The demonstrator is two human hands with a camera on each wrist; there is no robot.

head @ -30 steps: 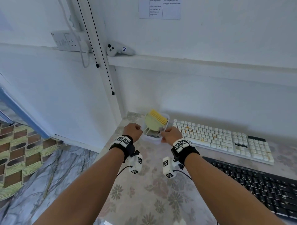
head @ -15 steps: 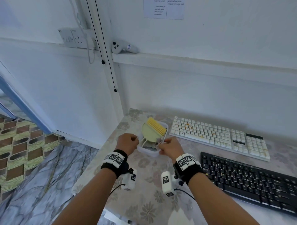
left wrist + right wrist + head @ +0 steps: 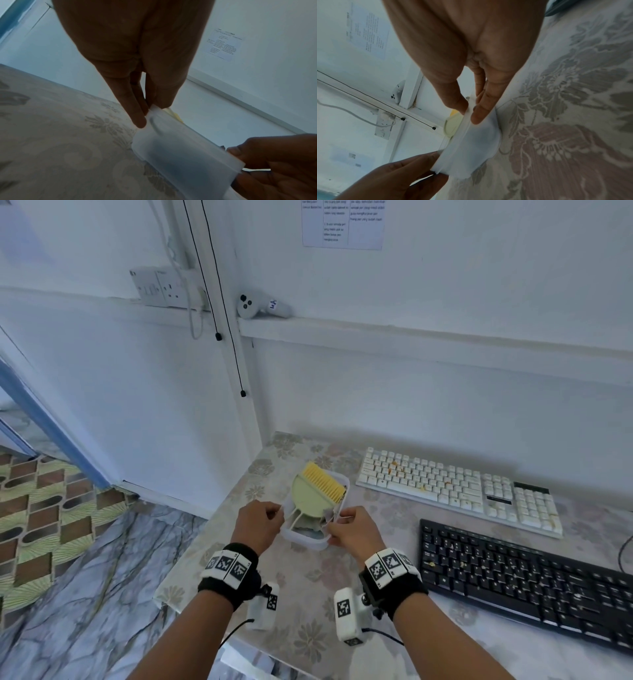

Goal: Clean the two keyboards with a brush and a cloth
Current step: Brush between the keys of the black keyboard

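A translucent white plastic tub sits on the table's left part, holding a pale green dustpan with a yellow brush and a crumpled cloth. My left hand pinches the tub's left rim. My right hand pinches its right rim. A white keyboard speckled with crumbs lies right of the tub by the wall. A black keyboard lies nearer me, also dotted with crumbs.
The table wears a floral cloth; its left edge drops to a marbled floor. A white controller lies on the wall ledge. Two black cords hang beside a wall socket.
Both hands have pulled the tub toward me along the table, away from the wall. The head view has shifted down and left a little.
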